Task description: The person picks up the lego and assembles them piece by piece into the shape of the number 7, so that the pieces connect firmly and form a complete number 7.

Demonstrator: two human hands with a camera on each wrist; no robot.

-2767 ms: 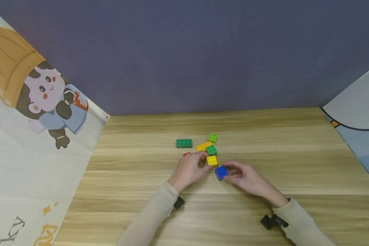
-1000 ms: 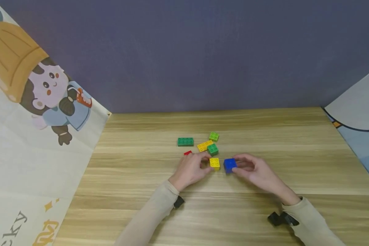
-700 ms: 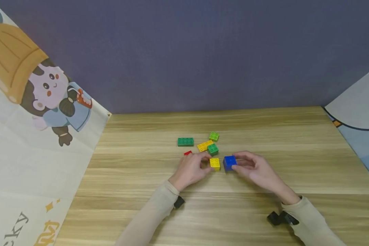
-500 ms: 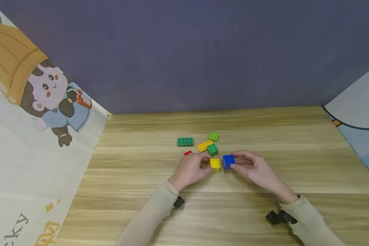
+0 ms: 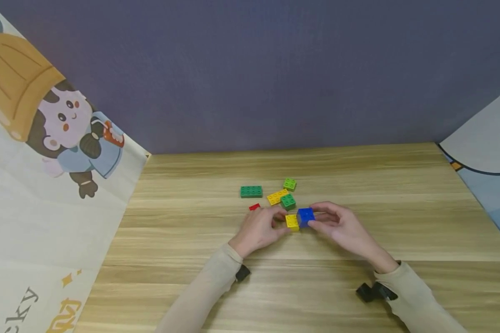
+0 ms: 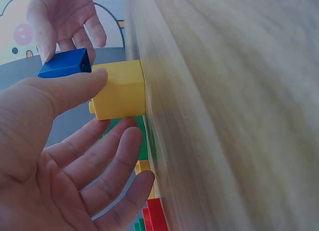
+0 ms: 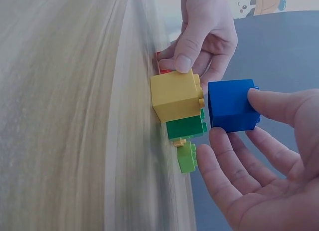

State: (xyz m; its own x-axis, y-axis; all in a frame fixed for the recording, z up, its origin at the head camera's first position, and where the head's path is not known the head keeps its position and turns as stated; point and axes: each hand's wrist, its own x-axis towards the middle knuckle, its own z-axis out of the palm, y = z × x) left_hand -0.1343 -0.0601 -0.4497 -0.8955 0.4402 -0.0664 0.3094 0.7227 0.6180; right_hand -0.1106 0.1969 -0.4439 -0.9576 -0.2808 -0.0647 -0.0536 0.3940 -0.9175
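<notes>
Holding the blue block (image 5: 306, 217), right grip (image 5: 345, 229) has come closer.
Left grip (image 5: 258, 232) pinches the yellow block (image 5: 292, 223), blue at two o'clock.

Looks super cramped around the square yellow brick (image 5: 292, 223). Blocked on its left by the left hand (image 5: 257, 231), overhung on its right by the blue brick (image 5: 306, 217) in the right hand (image 5: 341, 230), with just a thin slot above its studs in the right wrist view. Not great past its far side either: crowded by the square green brick (image 5: 288, 201), then the long yellow brick (image 5: 275, 198) and the lime brick (image 5: 289, 184). Cluttered toward its far left by the red brick (image 5: 254, 206) and the dark green brick (image 5: 251, 192). Looks way roomier on its near side, with lots of wood tabletop (image 5: 304, 296) between both sleeves (image 5: 206, 280). Plenty of room well right of it too, past the right hand.
</notes>
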